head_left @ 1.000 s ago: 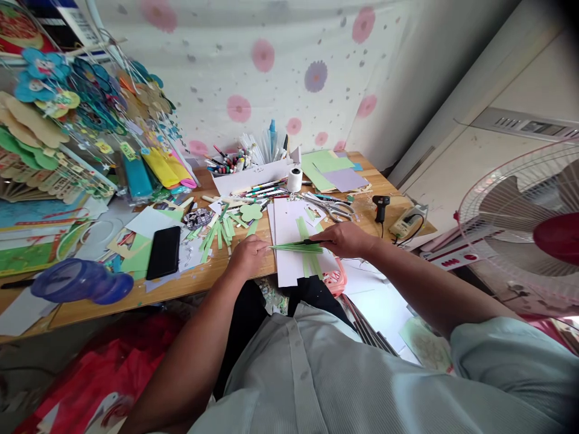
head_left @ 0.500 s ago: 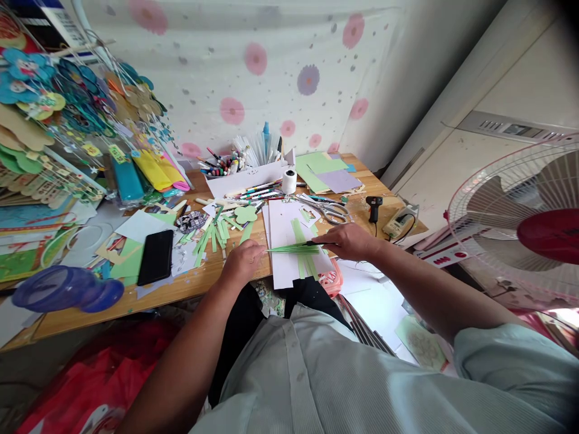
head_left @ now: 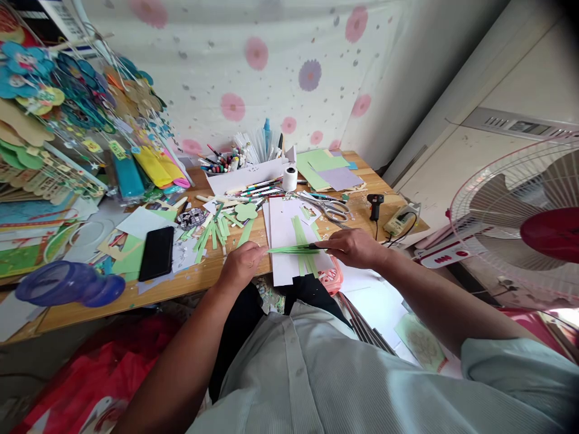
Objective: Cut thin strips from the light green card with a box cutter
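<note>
My left hand (head_left: pixel 243 261) pinches the left tip of a narrow green paper strip (head_left: pixel 289 248) held flat above a white sheet (head_left: pixel 284 232) at the near edge of the wooden table (head_left: pixel 190 280). My right hand (head_left: pixel 353 246) holds a thin dark tool (head_left: pixel 311 246) whose tip rests on the strip's right end. More green strips (head_left: pixel 302 260) lie under it on the white sheet. A loose pile of cut green strips (head_left: pixel 216 232) lies to the left of the sheet.
A black phone (head_left: pixel 157 252) lies left of the strips. Scissors (head_left: pixel 330 208), a white roll (head_left: pixel 289 178), a box of pens (head_left: pixel 244 172) and coloured paper sheets (head_left: pixel 330 169) sit farther back. A glue gun (head_left: pixel 375 205) is at right, a fan (head_left: pixel 529 223) far right, a purple object (head_left: pixel 67 288) near left.
Both hands keep their hold on the green strip; the tool tip has slid slightly left along it. The view has shifted a little.
</note>
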Demonstrator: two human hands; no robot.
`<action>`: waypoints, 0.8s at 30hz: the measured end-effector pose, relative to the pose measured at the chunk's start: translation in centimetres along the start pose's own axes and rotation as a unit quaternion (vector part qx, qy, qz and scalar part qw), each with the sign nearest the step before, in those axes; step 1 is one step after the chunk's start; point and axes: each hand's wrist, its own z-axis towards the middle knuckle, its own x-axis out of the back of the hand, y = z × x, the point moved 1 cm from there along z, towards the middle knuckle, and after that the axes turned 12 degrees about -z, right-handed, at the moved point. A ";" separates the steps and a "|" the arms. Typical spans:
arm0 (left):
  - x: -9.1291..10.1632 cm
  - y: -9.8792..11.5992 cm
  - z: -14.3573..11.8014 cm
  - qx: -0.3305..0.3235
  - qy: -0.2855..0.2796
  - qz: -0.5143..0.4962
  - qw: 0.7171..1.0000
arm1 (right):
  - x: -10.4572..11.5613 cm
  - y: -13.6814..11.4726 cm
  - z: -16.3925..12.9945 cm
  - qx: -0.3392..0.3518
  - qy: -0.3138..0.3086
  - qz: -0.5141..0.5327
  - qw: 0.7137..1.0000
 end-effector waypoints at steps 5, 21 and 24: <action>-0.3 -0.4 -0.2 0.001 0.004 -0.011 1.000 | -0.3 0.3 -0.7 -0.014 0.013 0.038 0.999; 0.5 1.4 0.4 -0.020 0.038 -0.073 0.996 | -2.9 -1.0 -0.9 -0.358 0.141 0.337 0.859; 0.9 2.5 1.0 -0.020 0.040 -0.085 0.995 | -3.5 -2.2 -0.2 -0.364 0.103 0.507 0.774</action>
